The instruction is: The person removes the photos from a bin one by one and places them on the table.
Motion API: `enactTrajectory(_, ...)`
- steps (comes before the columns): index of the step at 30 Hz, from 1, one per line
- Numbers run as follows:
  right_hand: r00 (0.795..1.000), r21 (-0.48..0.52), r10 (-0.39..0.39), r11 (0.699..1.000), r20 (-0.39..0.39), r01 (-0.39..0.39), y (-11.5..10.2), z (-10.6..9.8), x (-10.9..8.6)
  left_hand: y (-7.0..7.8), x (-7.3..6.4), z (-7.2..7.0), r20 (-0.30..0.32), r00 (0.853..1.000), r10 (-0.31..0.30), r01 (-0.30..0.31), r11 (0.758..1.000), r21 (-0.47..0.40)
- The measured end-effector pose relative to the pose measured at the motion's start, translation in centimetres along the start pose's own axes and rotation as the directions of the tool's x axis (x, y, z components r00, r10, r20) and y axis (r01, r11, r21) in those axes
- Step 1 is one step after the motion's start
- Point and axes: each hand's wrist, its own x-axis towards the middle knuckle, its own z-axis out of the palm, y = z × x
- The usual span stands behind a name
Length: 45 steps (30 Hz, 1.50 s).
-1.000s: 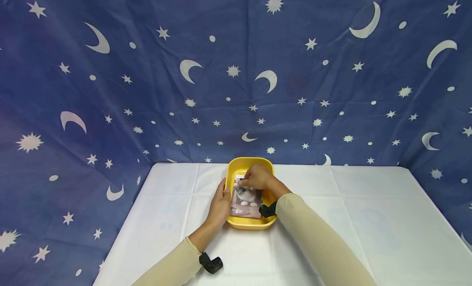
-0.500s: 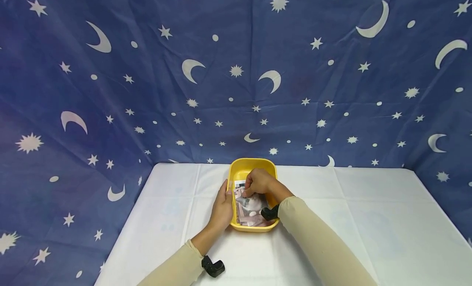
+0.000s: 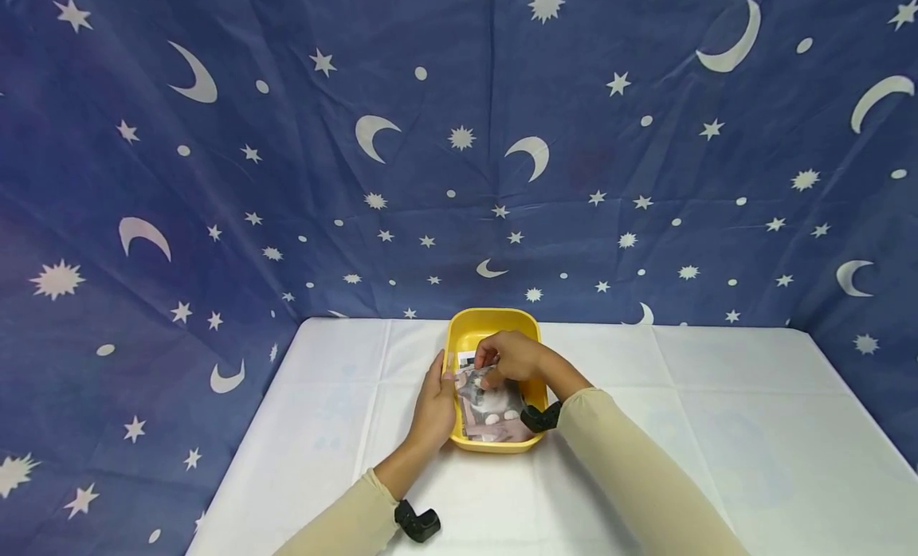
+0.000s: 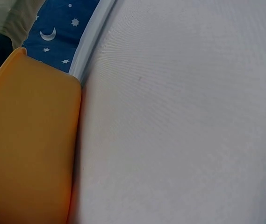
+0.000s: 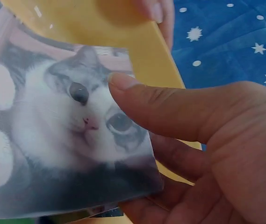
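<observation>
A yellow plastic tub (image 3: pixel 495 448) with rounded corners stands on the white-covered table. My left hand (image 3: pixel 433 405) holds its left side, the thumb over the rim and the fingers along the outer wall. Inside the tub, my right hand (image 3: pixel 515 355) pinches a glossy photo of a grey-and-white cat (image 3: pixel 491 420) at its far edge. The right wrist view shows the thumb lying on top of the cat photo (image 5: pixel 76 135) with the fingers beneath. Another printed sheet (image 3: pixel 466 358) peeks out under it, mostly hidden. Only the tub's outer wall (image 4: pixel 30 140) appears in the left wrist view.
White cloth (image 3: pixel 688 444) covers the table around the tub. Behind and to the sides hangs a blue cloth (image 3: pixel 430 142) with moons and stars, close to the tub's far end. Black wrist cameras (image 3: pixel 417 522) sit on both forearms.
The right hand has shifted from the photo's far left part toward its far edge, now pinching it. The cat photo lies nearer the tub's front end, baring another sheet. The left hand stays on the tub.
</observation>
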Motion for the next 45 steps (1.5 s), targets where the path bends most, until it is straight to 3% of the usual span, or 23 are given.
enactTrajectory(5, 1.000, 0.082, 0.002, 0.997, 0.026, -0.004, -0.1, -0.1, -1.0, 0.2, -0.1, 0.0, -0.005, 1.000, 0.003, -0.003, 1.000, 0.002)
enactTrajectory(12, 0.997, 0.079, -0.068, 0.994, -0.038, 0.071, 0.0, 0.1, -2.3, 0.1, -0.4, 0.0, 0.004, 1.000, 0.007, -0.007, 1.000, 0.016)
enactTrajectory(18, 0.987, 0.139, -0.030, 0.989, -0.160, 0.052, 0.4, 0.0, -3.3, -0.2, -0.3, 0.1, -0.003, 1.000, -0.003, 0.003, 1.000, 0.024)
enactTrajectory(24, 0.945, 0.253, 0.049, 0.967, -0.324, 0.037, 1.9, -0.6, -4.5, -0.2, -0.3, 0.1, -0.019, 1.000, -0.011, 0.011, 1.000, 0.002)
enactTrajectory(27, 0.925, 0.356, 0.105, 0.934, -0.366, 0.034, 2.8, -1.1, -5.2, -0.2, -0.4, 0.2, -0.026, 0.999, -0.019, 0.019, 1.000, -0.005)
enactTrajectory(31, 0.909, 0.509, 0.182, 0.860, -0.375, 0.038, 3.8, -2.0, -6.1, -0.2, -0.5, 0.4, -0.027, 0.999, -0.018, 0.017, 1.000, -0.012)
enactTrajectory(37, 0.877, 0.622, 0.252, 0.781, -0.410, 0.066, 5.1, -3.6, -7.6, -0.2, -0.4, 0.5, -0.031, 1.000, -0.004, 0.004, 1.000, -0.010)
enactTrajectory(41, 0.839, 0.652, 0.294, 0.753, -0.457, 0.091, 6.0, -4.6, -8.3, -0.3, -0.3, 0.4, -0.037, 0.999, -0.007, 0.006, 1.000, -0.008)
enactTrajectory(45, 0.821, 0.680, 0.332, 0.728, -0.464, 0.090, 7.1, -5.5, -8.8, -0.4, -0.2, 0.3, -0.033, 0.999, -0.008, 0.008, 1.000, -0.007)
